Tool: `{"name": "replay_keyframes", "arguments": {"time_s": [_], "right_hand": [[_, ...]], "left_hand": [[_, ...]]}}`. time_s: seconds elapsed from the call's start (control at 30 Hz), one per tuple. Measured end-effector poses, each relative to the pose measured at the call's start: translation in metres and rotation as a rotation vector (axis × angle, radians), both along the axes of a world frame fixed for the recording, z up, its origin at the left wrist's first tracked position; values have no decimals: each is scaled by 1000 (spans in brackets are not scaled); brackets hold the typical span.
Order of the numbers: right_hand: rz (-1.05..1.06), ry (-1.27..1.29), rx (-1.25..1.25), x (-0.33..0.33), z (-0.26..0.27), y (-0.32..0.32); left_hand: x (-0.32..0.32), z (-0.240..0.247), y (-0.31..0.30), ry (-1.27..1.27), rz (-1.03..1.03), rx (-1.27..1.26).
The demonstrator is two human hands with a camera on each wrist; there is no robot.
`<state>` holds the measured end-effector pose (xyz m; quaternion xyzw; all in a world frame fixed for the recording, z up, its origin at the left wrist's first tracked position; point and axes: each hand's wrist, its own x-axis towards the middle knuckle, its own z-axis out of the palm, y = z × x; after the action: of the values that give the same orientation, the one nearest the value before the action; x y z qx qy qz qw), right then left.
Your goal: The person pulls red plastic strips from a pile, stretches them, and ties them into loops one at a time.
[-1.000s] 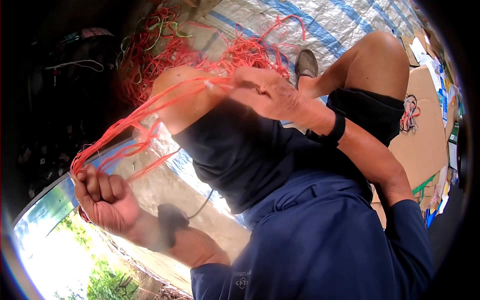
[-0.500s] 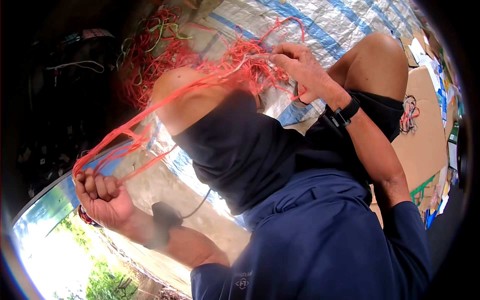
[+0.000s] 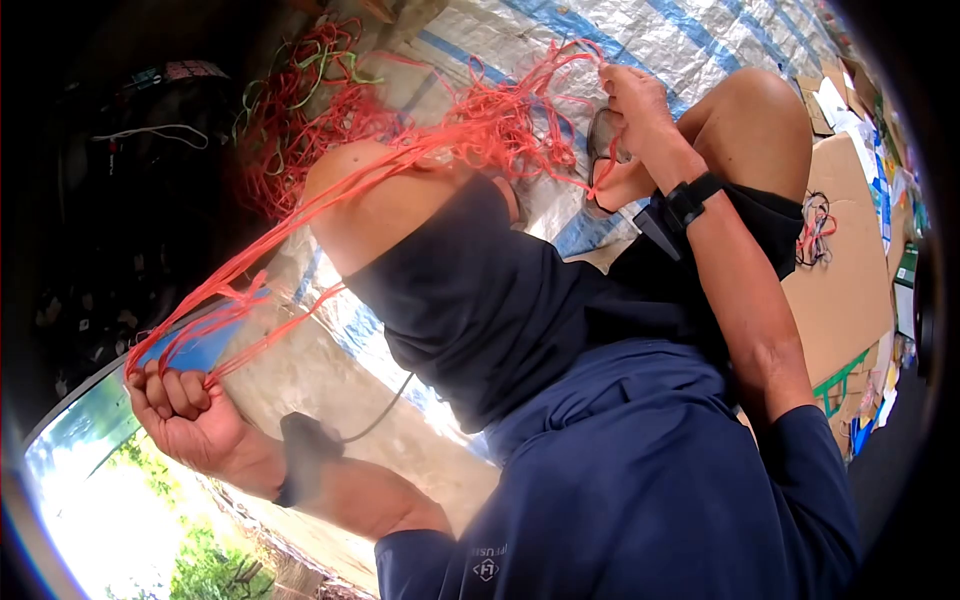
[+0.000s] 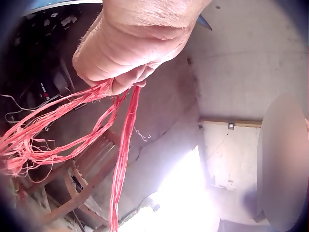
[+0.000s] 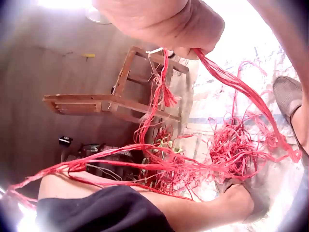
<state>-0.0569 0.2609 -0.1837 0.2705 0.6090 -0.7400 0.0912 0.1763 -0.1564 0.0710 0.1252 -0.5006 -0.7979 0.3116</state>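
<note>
My left hand [image 3: 195,420], at the left of the head view, has its fingers curled round several strands of red plastic twine [image 3: 250,262]. In the left wrist view the twine [image 4: 124,150] hangs from the fist in separate bunches. My right hand [image 3: 640,105], up at the right, pinches more of the red twine at its fingertips. The right wrist view shows a bunch of twine [image 5: 236,84] running down from that hand [image 5: 164,24]. Between the hands, strands stretch across the bare knee [image 3: 350,180] and join a tangled red heap [image 3: 500,120].
A blue-striped white tarp [image 3: 640,45] lies under the heap, with green strands [image 3: 320,50] mixed in. A shoe [image 3: 603,135] is beside the right hand. Flat cardboard [image 3: 840,270] lies at the right. A wooden chair [image 5: 123,99] stands in the right wrist view.
My right hand has moved up and to the right, away from the strands over the knee, drawing twine with it. My left hand has shifted slightly left and down, still gripping its strands.
</note>
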Motion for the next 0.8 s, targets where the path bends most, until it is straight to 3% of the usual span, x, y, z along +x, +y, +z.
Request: {"name": "replay_keyframes", "arguments": {"time_s": [0.27, 0.33, 0.47, 0.5, 0.7, 0.8], "right_hand": [[-264, 93, -154, -41, 16, 14], [-411, 108, -242, -56, 17, 25], [-508, 110, -178, -94, -10, 62], [-625, 60, -189, -91, 4, 52], [-479, -12, 196, -103, -47, 69], [-528, -67, 206, -103, -51, 70]], "left_hand": [[7, 7, -10, 25, -68, -19], [9, 8, -10, 15, -33, -44], [14, 14, -19, 52, -88, -46], [16, 16, -21, 68, -104, -52], [25, 29, -27, 85, -79, -96], [34, 39, -36, 82, -65, -114]]}}
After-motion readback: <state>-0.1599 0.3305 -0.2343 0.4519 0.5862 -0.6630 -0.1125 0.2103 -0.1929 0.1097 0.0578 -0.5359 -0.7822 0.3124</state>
